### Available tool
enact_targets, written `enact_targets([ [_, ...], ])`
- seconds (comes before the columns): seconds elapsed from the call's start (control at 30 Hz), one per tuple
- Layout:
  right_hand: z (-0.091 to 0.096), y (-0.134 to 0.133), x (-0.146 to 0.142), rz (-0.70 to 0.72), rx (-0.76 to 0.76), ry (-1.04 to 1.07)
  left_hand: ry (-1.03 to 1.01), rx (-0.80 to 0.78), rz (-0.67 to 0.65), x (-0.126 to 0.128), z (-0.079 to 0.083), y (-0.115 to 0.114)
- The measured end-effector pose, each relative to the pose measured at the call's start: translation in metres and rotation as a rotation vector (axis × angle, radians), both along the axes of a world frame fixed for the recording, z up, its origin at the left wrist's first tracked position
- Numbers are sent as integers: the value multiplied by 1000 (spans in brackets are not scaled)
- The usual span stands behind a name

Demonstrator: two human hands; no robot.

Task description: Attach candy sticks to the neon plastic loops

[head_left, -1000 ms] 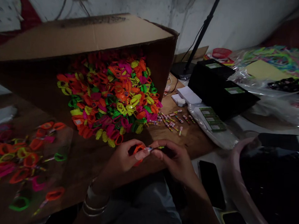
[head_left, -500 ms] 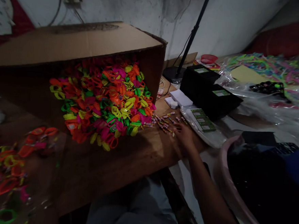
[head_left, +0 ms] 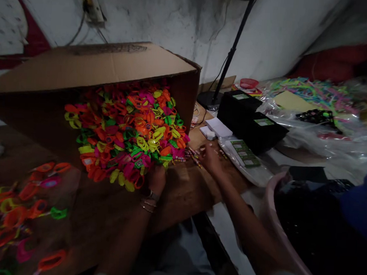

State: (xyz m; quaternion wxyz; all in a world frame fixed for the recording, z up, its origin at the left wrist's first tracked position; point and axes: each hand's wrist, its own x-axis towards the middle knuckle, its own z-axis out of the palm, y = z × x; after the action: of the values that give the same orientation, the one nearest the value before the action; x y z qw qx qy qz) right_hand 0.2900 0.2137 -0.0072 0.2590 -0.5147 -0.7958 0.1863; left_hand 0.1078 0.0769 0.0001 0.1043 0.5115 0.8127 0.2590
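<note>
Neon plastic toy watches (head_left: 134, 125) in orange, yellow, green and pink spill from a cardboard box lying on its side. My left hand (head_left: 156, 179), with bracelets at the wrist, is at the pile's front right edge; its fingers are hidden among the watches. To the right, my right hand (head_left: 210, 158) is over several thin printed sticks (head_left: 194, 157) on the wooden table. Its fingers are curled together, and what they hold is too small and dark to make out.
The cardboard box (head_left: 119, 64) stands on the table (head_left: 115, 208). More watches (head_left: 16, 214) lie at left. Black boxes (head_left: 250, 121), white cards (head_left: 218, 126) and a bagged green-printed packet (head_left: 245, 153) sit at right. A pink tub (head_left: 272, 190) is at lower right, with a stand pole (head_left: 235, 49) behind.
My left hand has come into view and reached the pile's edge. My right hand stays over the sticks, its fingers more curled. A green and an orange watch now lie apart at lower left.
</note>
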Motion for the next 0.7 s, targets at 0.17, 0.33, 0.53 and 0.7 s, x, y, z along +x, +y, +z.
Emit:
enact_targets([
  [0.17, -12, -74, -24, 333, -164, 427, -114, 88, -115, 0, 8, -11],
  [0.33, -26, -116, -41, 377, -392, 788, -396, 161, -243, -9, 19, -37],
  [0.53, -19, -137, -48, 243, -617, 1120, -776, 348, -186, 3, 8, -55],
  [0.7, 14, -147, -26, 231, -743, 1276, -1003, 524, -14, 22, 9, -62],
])
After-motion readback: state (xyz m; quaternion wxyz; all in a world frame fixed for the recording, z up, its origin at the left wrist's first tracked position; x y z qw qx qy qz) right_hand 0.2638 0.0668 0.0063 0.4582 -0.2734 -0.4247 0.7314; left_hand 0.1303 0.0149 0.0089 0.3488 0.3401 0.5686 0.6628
